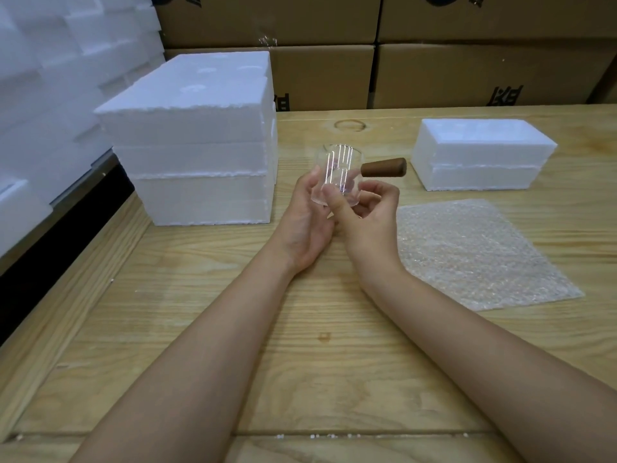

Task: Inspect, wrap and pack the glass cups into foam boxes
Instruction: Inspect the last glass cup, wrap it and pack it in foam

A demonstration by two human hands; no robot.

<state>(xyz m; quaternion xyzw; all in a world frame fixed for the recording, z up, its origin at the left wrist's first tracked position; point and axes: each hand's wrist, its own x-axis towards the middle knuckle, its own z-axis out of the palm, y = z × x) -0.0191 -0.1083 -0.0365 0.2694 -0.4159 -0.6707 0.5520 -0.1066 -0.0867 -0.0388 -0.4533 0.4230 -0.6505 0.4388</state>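
Observation:
A clear ribbed glass cup (339,168) with a brown wooden side handle (384,167) is held above the wooden table (300,345), mouth tilted away from me. My left hand (307,222) cradles its left side with fingers curled round the wall. My right hand (364,215) pinches the cup's base, thumb in front. A sheet of bubble wrap (480,252) lies flat to the right of my hands. A small closed foam box (480,155) sits behind it.
A tall stack of white foam boxes (200,145) stands at the left of the table. More foam pieces (50,78) pile up at the far left. Cardboard cartons (434,61) line the back wall.

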